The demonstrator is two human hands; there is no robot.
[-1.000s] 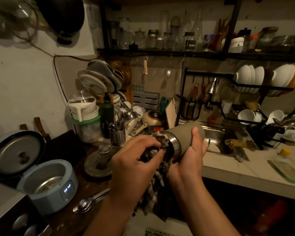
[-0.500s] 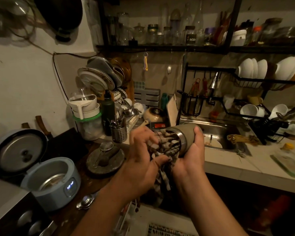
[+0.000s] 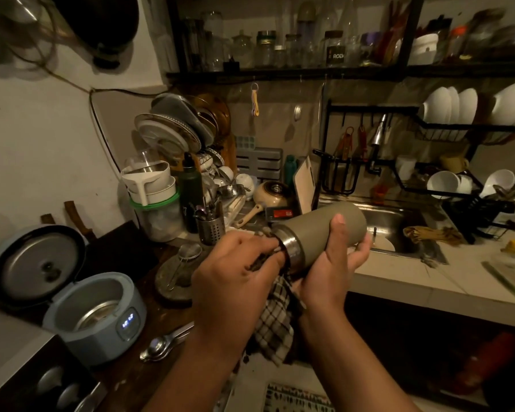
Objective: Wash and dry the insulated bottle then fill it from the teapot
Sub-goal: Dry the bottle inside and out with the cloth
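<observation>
Dim kitchen: tiled counter [image 3: 405, 279], sink [image 3: 399, 220], bottle [image 3: 311, 233]

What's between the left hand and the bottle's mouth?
A checked cloth, gripped by the left hand at the bottle rim. Head view.

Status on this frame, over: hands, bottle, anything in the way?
Right grip holds insulated bottle sideways. Left grip holds checked cloth at its mouth. Nothing blocking the hands.

The bottle [image 3: 318, 233] has its mouth hidden behind the left hand [image 3: 235, 281] and bunched checked cloth [image 3: 275, 319].
</observation>
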